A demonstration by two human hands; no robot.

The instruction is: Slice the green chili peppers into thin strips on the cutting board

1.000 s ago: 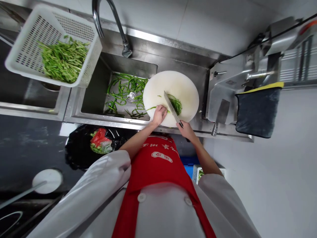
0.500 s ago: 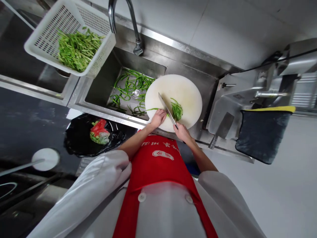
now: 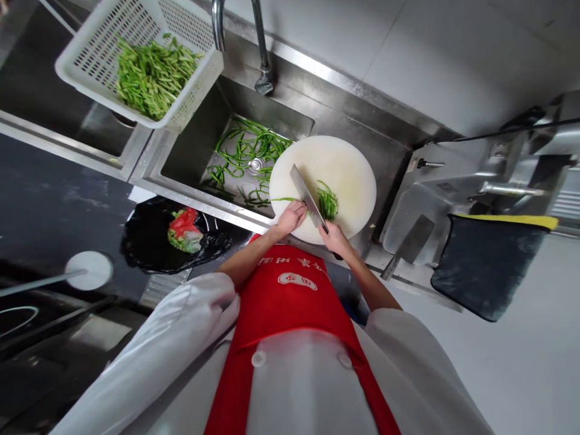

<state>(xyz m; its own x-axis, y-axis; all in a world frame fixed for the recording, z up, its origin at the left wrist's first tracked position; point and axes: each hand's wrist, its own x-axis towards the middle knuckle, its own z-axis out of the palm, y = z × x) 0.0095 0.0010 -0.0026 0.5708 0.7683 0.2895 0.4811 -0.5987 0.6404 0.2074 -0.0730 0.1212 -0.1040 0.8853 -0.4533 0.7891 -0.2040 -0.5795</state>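
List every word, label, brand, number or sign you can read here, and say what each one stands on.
No text reads clearly enough to quote.
Row of white characters on the red apron: too small and blurred.
Oval badge on the apron: characters too small to read surely.
Small label on the metal machine: illegible.

The single head camera looks forward and steeply down, from above the red apron (image 3: 290, 311) to the round white board (image 3: 351, 169), quite near; the dark lower-left part is perhaps not readable.
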